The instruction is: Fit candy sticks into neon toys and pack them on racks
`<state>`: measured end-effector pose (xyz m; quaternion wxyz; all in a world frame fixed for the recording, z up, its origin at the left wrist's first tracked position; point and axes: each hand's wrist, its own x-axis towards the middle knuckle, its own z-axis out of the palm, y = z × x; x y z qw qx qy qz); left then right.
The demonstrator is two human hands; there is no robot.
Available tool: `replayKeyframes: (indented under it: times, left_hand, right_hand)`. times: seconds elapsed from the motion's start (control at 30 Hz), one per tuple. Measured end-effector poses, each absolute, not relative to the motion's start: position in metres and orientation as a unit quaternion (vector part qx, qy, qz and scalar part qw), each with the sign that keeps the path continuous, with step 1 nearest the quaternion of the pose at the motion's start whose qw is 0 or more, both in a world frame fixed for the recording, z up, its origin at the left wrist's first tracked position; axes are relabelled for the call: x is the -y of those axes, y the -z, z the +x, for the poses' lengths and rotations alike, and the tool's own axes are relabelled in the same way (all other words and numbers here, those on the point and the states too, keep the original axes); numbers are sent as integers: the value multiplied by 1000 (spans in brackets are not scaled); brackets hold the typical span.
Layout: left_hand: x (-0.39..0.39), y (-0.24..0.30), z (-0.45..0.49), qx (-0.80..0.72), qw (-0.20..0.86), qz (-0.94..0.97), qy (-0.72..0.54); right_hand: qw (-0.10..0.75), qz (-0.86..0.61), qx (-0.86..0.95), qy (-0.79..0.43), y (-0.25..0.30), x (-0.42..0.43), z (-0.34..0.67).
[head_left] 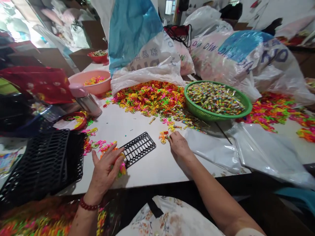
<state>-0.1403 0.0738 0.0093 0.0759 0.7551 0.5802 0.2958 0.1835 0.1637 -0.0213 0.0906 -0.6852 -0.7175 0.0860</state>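
A small black plastic grid rack (139, 149) lies at a slant on the white table. My left hand (105, 168) is at its left end, thumb and forefinger close together on that end and the other fingers stretched out. Yellow, pink and green plastic pieces (122, 168) show beneath the thumb. To the right of the rack, my right hand (179, 144) has its fingertips pinched on a small coloured plastic piece (169, 137), partly hidden by the fingers. An orange piece (162, 137) lies beside those fingertips.
A heap of bright plastic pieces (150, 98) spills from a large sack (137, 39). A green basket (219, 115) holds many small striped tubes. Black grid racks (46, 160) are stacked left, near a flask (87, 101). Clear plastic bags (216, 150) lie right.
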Motion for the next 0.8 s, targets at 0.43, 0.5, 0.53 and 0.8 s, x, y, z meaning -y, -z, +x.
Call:
replayKeyframes:
  times: [0.43, 0.5, 0.53, 0.8]
  left_hand:
    - [-93, -13, -138, -621, 12, 764, -175]
    - [-92, -14, -138, -622, 9, 763, -175]
    - [-92, -15, -138, -623, 8, 762, -173]
    - [-93, -10, -137, -603, -32, 778, -175]
  right_hand:
    - [312, -410, 663, -543, 36, -171, 23]
    - [305, -400, 692, -517, 37, -173, 4]
    - [301, -400, 711, -493, 37, -175, -2]
    - [145, -371, 861, -315, 29, -183, -6]
